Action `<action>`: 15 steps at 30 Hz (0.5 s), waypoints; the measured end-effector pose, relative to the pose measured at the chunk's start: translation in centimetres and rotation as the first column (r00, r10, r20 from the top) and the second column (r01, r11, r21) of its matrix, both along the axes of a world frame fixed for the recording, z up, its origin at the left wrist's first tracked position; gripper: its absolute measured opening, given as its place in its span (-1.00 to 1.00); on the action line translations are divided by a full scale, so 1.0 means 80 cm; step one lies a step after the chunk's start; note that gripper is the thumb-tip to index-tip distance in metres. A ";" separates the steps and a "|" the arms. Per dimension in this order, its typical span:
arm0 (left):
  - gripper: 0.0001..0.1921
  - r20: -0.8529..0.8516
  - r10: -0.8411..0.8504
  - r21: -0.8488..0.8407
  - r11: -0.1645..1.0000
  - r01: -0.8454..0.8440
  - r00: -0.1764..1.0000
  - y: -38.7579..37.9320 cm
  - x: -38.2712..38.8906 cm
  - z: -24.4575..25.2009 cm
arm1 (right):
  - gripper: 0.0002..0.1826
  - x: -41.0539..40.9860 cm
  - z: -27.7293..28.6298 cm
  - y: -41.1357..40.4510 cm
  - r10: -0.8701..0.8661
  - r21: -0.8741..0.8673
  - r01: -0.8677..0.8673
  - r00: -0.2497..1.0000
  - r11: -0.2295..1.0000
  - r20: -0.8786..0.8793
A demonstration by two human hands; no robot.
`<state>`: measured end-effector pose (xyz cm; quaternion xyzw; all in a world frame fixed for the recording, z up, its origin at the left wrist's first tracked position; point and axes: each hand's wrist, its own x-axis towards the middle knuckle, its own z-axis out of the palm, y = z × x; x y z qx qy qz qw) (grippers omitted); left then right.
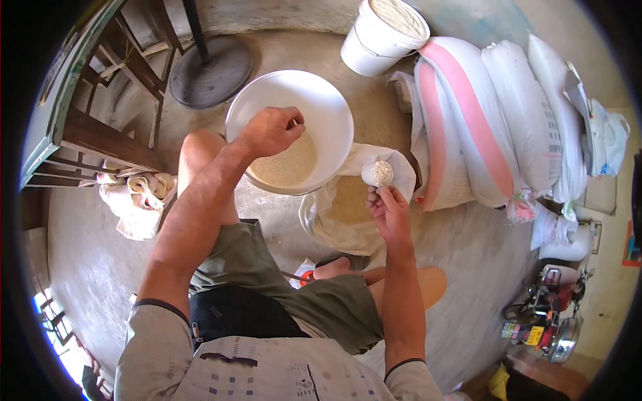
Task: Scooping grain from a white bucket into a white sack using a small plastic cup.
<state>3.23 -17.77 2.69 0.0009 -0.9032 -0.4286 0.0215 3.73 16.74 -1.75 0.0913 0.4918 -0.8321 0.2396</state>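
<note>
A large white plastic basin (328,108) stands before my knees, with pale grain heaped in its lower part. Over that basin hangs my left hand (278,129), its fingers curled together; whether anything is pinched between them cannot be told. My right hand (388,208) grips the handle of a small white scoop (370,173), which is full of pale grains. Below the scoop lies a white woven sack (313,220), its mouth spread wide, holding tan grain (348,200). The basin's lower right rim overlaps the sack's edge.
Several full woven sacks (469,120) lean at the right. A white bucket (371,45) of pale powder or grain stands at the back. A round black stand base (213,72), a wooden frame (113,135) and folded sacks (138,205) are at the left. A motorcycle (546,306) stands far right.
</note>
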 end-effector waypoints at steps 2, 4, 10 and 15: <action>-0.78 -0.007 0.022 -0.010 1.000 -0.022 1.000 -0.003 0.001 -0.001 | -0.90 -0.003 0.023 -0.024 0.030 -0.017 -0.031 0.997 0.999 -0.065; -0.78 -0.019 0.025 0.013 1.000 -0.025 0.999 -0.002 -0.001 -0.002 | -0.88 -0.011 0.031 -0.045 0.056 0.040 -0.051 0.990 0.998 -0.128; -0.78 -0.071 0.068 0.055 0.996 -0.064 0.995 -0.006 -0.003 -0.003 | -0.92 -0.028 0.046 -0.146 0.619 0.755 0.503 0.449 0.421 -0.644; -0.78 -0.068 0.120 0.064 0.991 -0.116 0.990 -0.010 -0.003 0.001 | -0.95 -0.040 -0.003 -0.194 0.924 0.675 0.712 0.102 0.192 -0.369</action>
